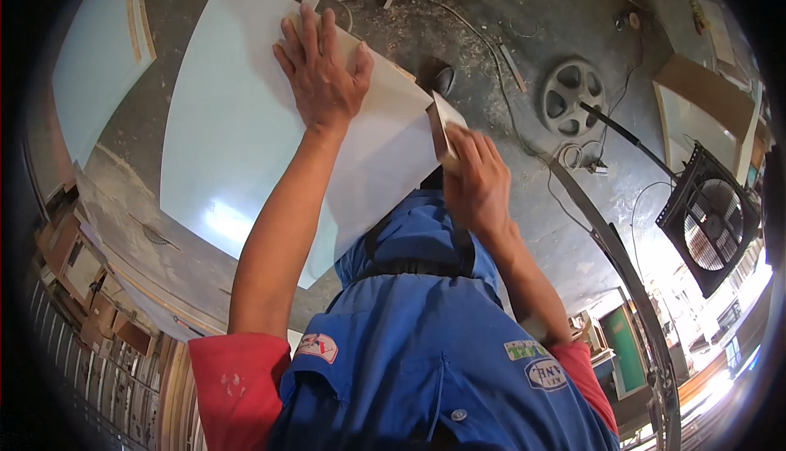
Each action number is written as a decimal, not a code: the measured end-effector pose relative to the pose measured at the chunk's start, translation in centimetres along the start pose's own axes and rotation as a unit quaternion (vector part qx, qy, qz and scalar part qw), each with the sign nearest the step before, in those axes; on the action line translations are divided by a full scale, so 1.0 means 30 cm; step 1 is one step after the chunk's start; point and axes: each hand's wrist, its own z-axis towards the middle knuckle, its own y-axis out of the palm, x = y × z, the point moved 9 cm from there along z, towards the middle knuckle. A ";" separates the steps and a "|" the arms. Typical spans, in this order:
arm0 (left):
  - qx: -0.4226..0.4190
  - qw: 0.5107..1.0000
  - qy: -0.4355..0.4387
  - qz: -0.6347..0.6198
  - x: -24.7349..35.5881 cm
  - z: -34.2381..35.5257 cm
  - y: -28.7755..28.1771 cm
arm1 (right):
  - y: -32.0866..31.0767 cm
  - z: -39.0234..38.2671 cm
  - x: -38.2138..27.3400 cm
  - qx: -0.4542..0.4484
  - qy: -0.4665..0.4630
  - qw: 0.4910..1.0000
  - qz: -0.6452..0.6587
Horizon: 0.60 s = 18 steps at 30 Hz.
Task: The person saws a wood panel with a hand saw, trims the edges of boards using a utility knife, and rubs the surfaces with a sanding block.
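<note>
A large white glossy panel [237, 115] lies in front of me, tilted across the view. My left hand [323, 83] rests flat on it near the far edge, fingers spread, holding nothing. At the panel's right corner, my right hand [481, 177] is closed round a pale flat piece [448, 117] with a brownish side. That piece stands against the panel's edge; its lower part is covered by my fingers, and I cannot tell its exact kind. The right hand is slightly blurred.
Another white panel with a wooden edge [137, 17] stands at the far left. To the right are a black-framed fan [711, 218] and its round grey base [573, 95]. A cable [491, 50] runs over the stained floor. Boards [708, 103] lean at the far right.
</note>
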 end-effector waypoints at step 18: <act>0.004 1.000 0.004 -0.011 -0.016 0.031 0.001 | 0.039 0.058 0.029 -0.031 -0.002 0.999 -0.011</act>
